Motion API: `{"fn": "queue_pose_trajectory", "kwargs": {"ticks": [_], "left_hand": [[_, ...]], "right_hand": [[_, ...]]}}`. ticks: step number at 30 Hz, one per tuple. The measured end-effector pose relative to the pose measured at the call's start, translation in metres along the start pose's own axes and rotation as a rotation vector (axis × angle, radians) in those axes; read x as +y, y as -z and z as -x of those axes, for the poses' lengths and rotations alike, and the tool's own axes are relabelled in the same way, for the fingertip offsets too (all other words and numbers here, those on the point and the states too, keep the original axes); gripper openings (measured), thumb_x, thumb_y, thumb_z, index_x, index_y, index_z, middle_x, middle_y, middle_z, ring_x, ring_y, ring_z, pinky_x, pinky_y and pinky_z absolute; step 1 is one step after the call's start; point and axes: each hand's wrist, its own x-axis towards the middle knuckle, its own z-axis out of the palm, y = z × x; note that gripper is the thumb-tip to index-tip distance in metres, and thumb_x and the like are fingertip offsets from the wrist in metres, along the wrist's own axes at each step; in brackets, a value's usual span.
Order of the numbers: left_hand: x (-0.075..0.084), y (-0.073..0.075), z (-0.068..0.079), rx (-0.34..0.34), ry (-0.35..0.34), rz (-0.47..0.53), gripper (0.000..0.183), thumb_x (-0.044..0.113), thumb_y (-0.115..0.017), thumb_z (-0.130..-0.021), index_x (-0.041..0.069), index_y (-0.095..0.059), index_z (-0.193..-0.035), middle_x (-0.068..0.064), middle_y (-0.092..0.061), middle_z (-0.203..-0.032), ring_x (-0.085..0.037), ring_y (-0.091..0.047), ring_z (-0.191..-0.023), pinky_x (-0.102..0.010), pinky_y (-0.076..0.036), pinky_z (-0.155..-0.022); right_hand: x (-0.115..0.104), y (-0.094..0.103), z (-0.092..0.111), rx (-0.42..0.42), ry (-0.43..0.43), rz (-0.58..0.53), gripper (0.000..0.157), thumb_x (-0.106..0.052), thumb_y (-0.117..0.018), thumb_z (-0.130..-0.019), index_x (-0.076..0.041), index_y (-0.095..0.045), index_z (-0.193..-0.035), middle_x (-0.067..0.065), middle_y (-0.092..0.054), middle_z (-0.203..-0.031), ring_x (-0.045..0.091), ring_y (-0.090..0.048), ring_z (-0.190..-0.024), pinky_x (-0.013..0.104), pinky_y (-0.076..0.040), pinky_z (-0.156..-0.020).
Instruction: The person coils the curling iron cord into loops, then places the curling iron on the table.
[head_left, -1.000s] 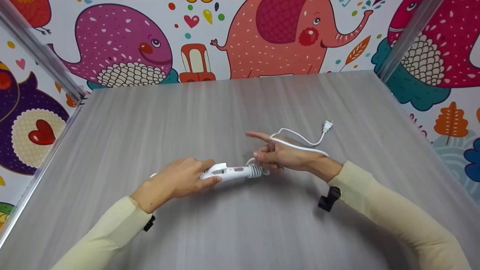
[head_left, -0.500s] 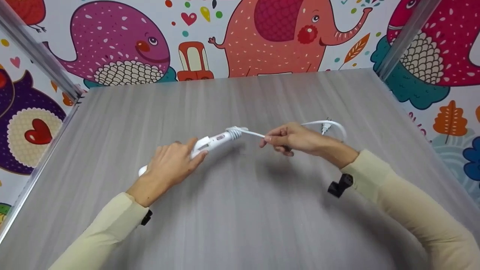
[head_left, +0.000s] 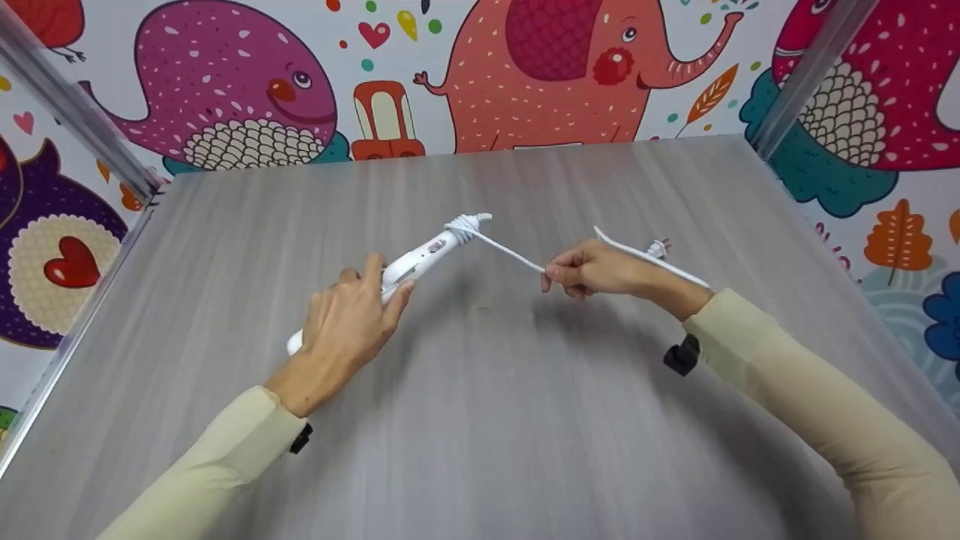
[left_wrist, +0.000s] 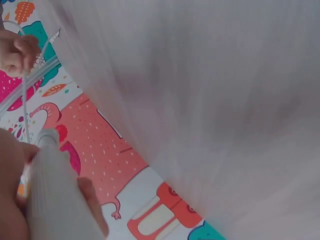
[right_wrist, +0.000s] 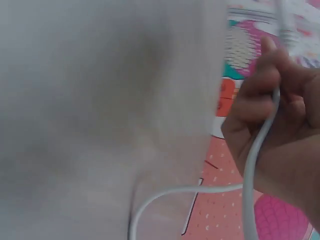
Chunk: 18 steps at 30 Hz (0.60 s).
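A white hair styling iron (head_left: 421, 261) slants up and away in the head view, lifted off the table. My left hand (head_left: 337, 322) grips its middle, covering part of the body. White cord turns (head_left: 463, 227) wrap the iron's far end. From there a stretch of cord (head_left: 510, 250) runs taut to my right hand (head_left: 600, 271), which pinches it between thumb and fingers. The remaining cord (head_left: 652, 259) passes over the right wrist, and the white two-prong plug (head_left: 658, 249) shows just behind it. In the right wrist view, the cord (right_wrist: 250, 175) runs across the palm.
The grey wood-grain table (head_left: 480, 435) lies beneath both hands. A wall (head_left: 555, 75) printed with cartoon animals stands at its back, with metal posts (head_left: 814, 79) at the corners. Small black devices (head_left: 681, 355) are attached at the sleeves.
The iron's wrapped end has risen and swung away from me, up and left. My right hand has moved right, drawing the cord taut. The plug end has shifted slightly.
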Motion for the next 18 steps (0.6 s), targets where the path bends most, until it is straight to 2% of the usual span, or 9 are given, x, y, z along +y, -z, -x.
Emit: {"fn": "queue_pose_trajectory", "kwargs": {"ticks": [2, 7, 11, 15, 18], "left_hand": [[0.004, -0.001, 0.000, -0.003, -0.001, 0.034, 0.042, 0.044, -0.056, -0.100, 0.003, -0.052, -0.109, -0.017, -0.058, -0.070, -0.027, -0.056, -0.051, -0.044, -0.048, -0.046], [0.009, -0.003, 0.004, -0.043, 0.020, 0.086, 0.040, 0.044, -0.056, -0.101, 0.006, -0.052, -0.112, -0.015, -0.058, -0.071, -0.025, -0.055, -0.053, -0.042, -0.048, -0.047], [0.010, -0.003, 0.007, -0.054, 0.045, 0.108, 0.040, 0.045, -0.056, -0.100, 0.007, -0.053, -0.113, -0.014, -0.058, -0.072, -0.025, -0.055, -0.054, -0.042, -0.048, -0.048], [0.012, -0.004, 0.008, -0.062, 0.039, 0.135, 0.039, 0.044, -0.058, -0.100, 0.007, -0.055, -0.113, -0.013, -0.058, -0.071, -0.024, -0.054, -0.055, -0.042, -0.047, -0.048], [0.015, -0.003, 0.010, -0.085, 0.026, 0.178, 0.039, 0.043, -0.058, -0.100, 0.007, -0.056, -0.113, -0.011, -0.058, -0.072, -0.022, -0.053, -0.055, -0.038, -0.045, -0.048]], "right_hand": [[0.003, -0.009, -0.003, -0.003, -0.006, 0.029, 0.030, -0.023, -0.054, -0.104, 0.000, -0.073, -0.103, -0.004, -0.051, -0.061, 0.008, -0.045, -0.057, 0.025, -0.035, -0.054], [0.004, -0.029, -0.011, -0.077, -0.016, 0.088, 0.028, -0.019, -0.055, -0.103, 0.001, -0.074, -0.099, -0.007, -0.049, -0.058, 0.006, -0.043, -0.053, 0.021, -0.033, -0.051], [0.001, -0.039, -0.015, -0.143, -0.009, 0.112, 0.028, -0.019, -0.057, -0.102, 0.000, -0.076, -0.095, -0.007, -0.048, -0.055, 0.006, -0.042, -0.051, 0.021, -0.031, -0.050], [0.000, -0.046, -0.016, -0.222, -0.003, 0.128, 0.028, -0.018, -0.056, -0.102, 0.000, -0.076, -0.095, -0.007, -0.048, -0.053, 0.005, -0.042, -0.050, 0.020, -0.031, -0.050], [0.002, -0.050, -0.017, -0.212, 0.004, 0.147, 0.028, -0.015, -0.056, -0.101, 0.002, -0.075, -0.091, -0.008, -0.048, -0.052, 0.005, -0.042, -0.049, 0.020, -0.032, -0.050]]}}
